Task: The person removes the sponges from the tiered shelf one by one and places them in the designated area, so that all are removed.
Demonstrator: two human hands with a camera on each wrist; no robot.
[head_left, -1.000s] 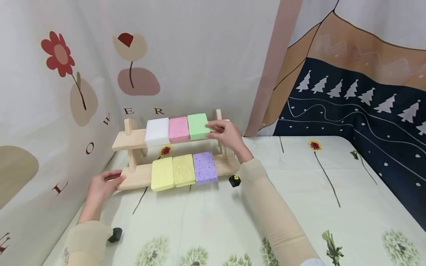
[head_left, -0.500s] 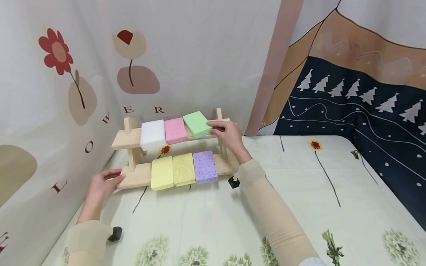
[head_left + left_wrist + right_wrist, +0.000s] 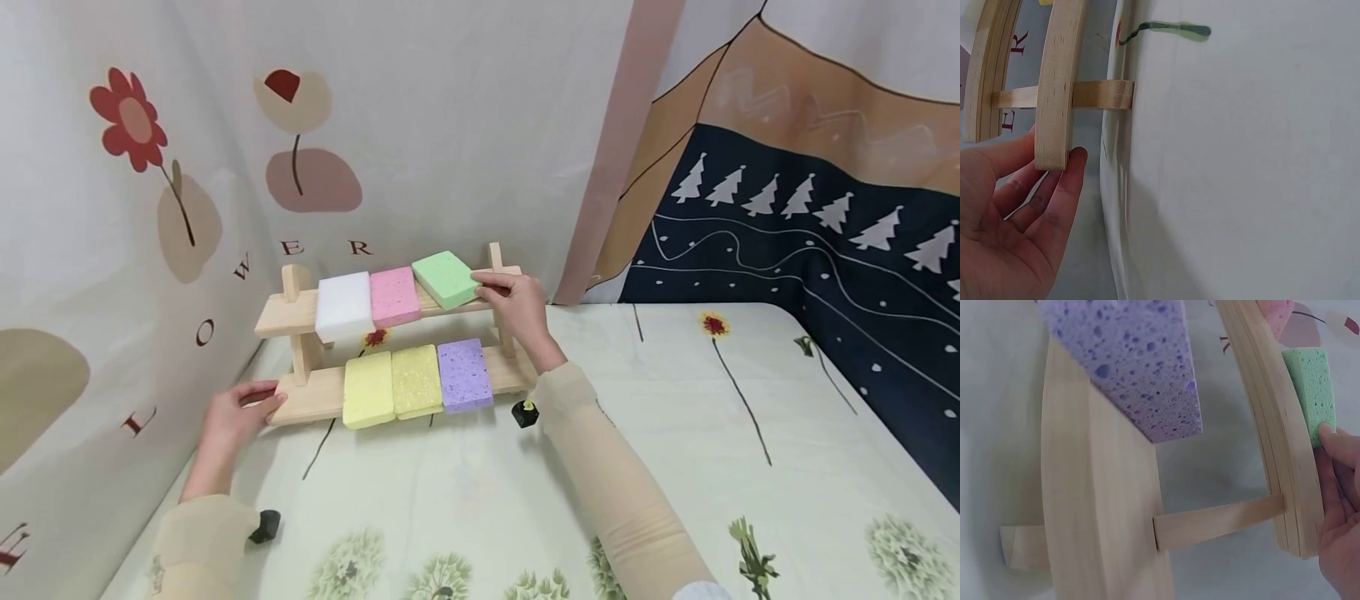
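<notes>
My right hand [image 3: 521,312] reaches in at the right end of the wooden rack [image 3: 311,396], thumb and fingertips pinching the near right edge of the green sponge [image 3: 446,279]. The pinch is narrow, no wider than that edge. This sponge sits on the rack's upper shelf, toward its right end, turned askew so that a wedge of bare wood shows between it and the pink sponge [image 3: 395,296]. My left hand [image 3: 235,417] is lower, at the rack's left end, fingers pointing in toward it. I have the tip of the lower board between my thumb and fingers; in the left wrist view they lie on opposite sides of the wood.

My right forearm, in its beige right sleeve [image 3: 622,492], slants up to the rack from its front right; my left forearm, in a beige left sleeve [image 3: 206,533], comes from its front left.

On the rack's upper shelf, left of the pink one, lies the white sponge [image 3: 343,302], jutting past the front edge. The rack's lower board bears a pale yellow sponge [image 3: 368,390], a deeper yellow sponge [image 3: 417,381] and a purple sponge [image 3: 465,375], left to right. Under the rack spreads flower-printed cloth [image 3: 465,492].
</notes>
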